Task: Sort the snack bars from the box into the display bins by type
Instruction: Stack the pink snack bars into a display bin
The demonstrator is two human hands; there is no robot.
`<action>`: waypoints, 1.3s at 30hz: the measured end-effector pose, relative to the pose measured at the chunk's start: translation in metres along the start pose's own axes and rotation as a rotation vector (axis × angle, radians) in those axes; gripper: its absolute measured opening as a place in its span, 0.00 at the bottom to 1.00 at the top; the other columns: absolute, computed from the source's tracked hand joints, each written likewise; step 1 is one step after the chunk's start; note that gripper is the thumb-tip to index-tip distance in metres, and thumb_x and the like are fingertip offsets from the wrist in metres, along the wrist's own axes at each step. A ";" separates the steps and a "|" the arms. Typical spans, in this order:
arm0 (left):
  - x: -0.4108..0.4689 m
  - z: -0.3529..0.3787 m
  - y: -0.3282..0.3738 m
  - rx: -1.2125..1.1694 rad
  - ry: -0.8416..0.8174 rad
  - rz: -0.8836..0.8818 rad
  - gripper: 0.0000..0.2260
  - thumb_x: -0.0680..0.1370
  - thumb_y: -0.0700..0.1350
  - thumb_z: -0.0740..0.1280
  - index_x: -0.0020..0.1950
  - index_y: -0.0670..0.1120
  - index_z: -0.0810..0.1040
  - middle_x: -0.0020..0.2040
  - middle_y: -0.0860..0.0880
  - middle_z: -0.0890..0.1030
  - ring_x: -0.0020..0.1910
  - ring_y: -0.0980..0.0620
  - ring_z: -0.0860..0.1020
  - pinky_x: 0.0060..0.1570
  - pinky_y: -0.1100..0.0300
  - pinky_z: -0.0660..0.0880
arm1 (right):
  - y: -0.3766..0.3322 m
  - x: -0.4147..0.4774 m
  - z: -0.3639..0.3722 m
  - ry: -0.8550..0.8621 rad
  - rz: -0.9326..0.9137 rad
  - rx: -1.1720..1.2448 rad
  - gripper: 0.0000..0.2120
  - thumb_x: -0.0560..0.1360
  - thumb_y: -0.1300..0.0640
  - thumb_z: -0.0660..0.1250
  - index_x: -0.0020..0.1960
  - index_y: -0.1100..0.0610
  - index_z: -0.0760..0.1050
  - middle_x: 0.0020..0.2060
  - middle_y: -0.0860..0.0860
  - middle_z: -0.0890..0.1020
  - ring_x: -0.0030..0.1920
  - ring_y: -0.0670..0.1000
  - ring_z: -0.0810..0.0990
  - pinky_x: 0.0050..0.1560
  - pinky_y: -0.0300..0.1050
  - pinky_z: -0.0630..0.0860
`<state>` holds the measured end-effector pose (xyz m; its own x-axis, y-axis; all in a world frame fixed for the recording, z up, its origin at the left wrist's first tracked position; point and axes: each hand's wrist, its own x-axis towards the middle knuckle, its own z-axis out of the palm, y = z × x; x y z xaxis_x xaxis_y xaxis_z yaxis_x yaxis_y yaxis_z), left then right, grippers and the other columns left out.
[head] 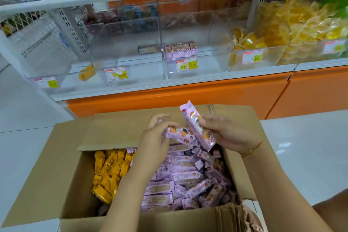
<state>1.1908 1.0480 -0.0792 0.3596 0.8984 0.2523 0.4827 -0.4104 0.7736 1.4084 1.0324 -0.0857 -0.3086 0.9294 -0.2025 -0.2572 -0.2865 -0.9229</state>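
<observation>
Each hand holds a pink snack bar (194, 120) over the cardboard box (43, 184).
In the box: more pink bars (169, 184), yellow bars (109, 171) at its left. Left hand (154, 137) curls round one, right hand (227, 132) pinches another mid-length. Probably light, slick wrappers; hold the middle. Beyond the box: clear bin (211, 68).

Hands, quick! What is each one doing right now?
Left hand: holds a pink snack bar above the box.
Right hand: holds a second pink bar, tilted up.
</observation>
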 end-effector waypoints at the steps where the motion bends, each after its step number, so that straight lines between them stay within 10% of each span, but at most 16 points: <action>1: 0.001 0.002 0.003 -0.011 0.054 0.013 0.31 0.70 0.23 0.61 0.46 0.63 0.76 0.63 0.61 0.68 0.62 0.62 0.69 0.53 0.78 0.66 | -0.002 -0.002 0.005 -0.013 -0.003 -0.022 0.18 0.76 0.54 0.67 0.61 0.64 0.76 0.57 0.59 0.81 0.54 0.52 0.80 0.53 0.40 0.76; 8: 0.024 0.022 0.021 -0.661 0.248 -0.393 0.27 0.78 0.33 0.62 0.74 0.54 0.64 0.58 0.50 0.81 0.59 0.54 0.77 0.60 0.51 0.74 | -0.014 0.008 0.030 0.188 -0.061 0.024 0.16 0.74 0.54 0.67 0.61 0.58 0.79 0.53 0.59 0.83 0.52 0.58 0.82 0.53 0.51 0.78; 12: 0.041 0.017 0.029 -1.096 0.137 -0.621 0.12 0.77 0.41 0.64 0.59 0.40 0.79 0.47 0.44 0.84 0.49 0.47 0.80 0.54 0.53 0.74 | -0.025 0.012 0.029 0.265 -0.116 -0.050 0.12 0.77 0.56 0.65 0.60 0.53 0.80 0.53 0.56 0.84 0.54 0.61 0.81 0.55 0.58 0.78; 15: 0.051 0.009 0.031 -1.102 -0.054 -0.537 0.19 0.69 0.41 0.67 0.59 0.42 0.79 0.55 0.44 0.83 0.54 0.49 0.81 0.59 0.55 0.75 | -0.037 0.013 0.023 0.286 -0.150 -0.107 0.13 0.77 0.55 0.66 0.60 0.53 0.80 0.53 0.56 0.83 0.56 0.64 0.80 0.56 0.66 0.74; 22: 0.090 -0.014 0.032 -0.765 -0.428 -0.663 0.20 0.67 0.36 0.69 0.58 0.42 0.79 0.52 0.42 0.84 0.50 0.46 0.82 0.48 0.52 0.79 | -0.115 0.042 -0.016 0.191 -0.235 -0.559 0.08 0.70 0.59 0.73 0.49 0.53 0.80 0.38 0.51 0.82 0.37 0.47 0.80 0.37 0.32 0.73; 28: 0.120 -0.022 0.039 -1.029 -0.421 -0.826 0.11 0.64 0.30 0.65 0.44 0.36 0.82 0.41 0.38 0.84 0.34 0.44 0.84 0.29 0.54 0.80 | -0.134 0.071 -0.023 -0.023 -0.103 -0.922 0.08 0.72 0.55 0.72 0.50 0.55 0.82 0.37 0.48 0.83 0.35 0.42 0.78 0.39 0.32 0.74; 34: 0.149 -0.025 0.025 -1.237 -0.388 -0.834 0.18 0.67 0.33 0.60 0.56 0.35 0.76 0.52 0.35 0.81 0.42 0.38 0.83 0.33 0.50 0.81 | -0.153 0.062 -0.013 -0.039 -0.155 -1.572 0.36 0.64 0.38 0.74 0.69 0.46 0.70 0.57 0.43 0.78 0.54 0.44 0.75 0.55 0.37 0.69; 39: 0.185 -0.032 0.031 -1.319 -0.414 -0.753 0.21 0.70 0.42 0.62 0.62 0.36 0.74 0.58 0.33 0.78 0.50 0.34 0.81 0.38 0.49 0.82 | -0.162 0.083 -0.019 0.166 -0.320 -1.777 0.35 0.69 0.39 0.70 0.72 0.49 0.64 0.60 0.48 0.75 0.58 0.49 0.74 0.54 0.41 0.69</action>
<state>1.2471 1.2061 0.0100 0.6589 0.6314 -0.4089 -0.2853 0.7127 0.6408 1.4415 1.1606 0.0404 -0.3355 0.9357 0.1090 0.9302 0.3473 -0.1184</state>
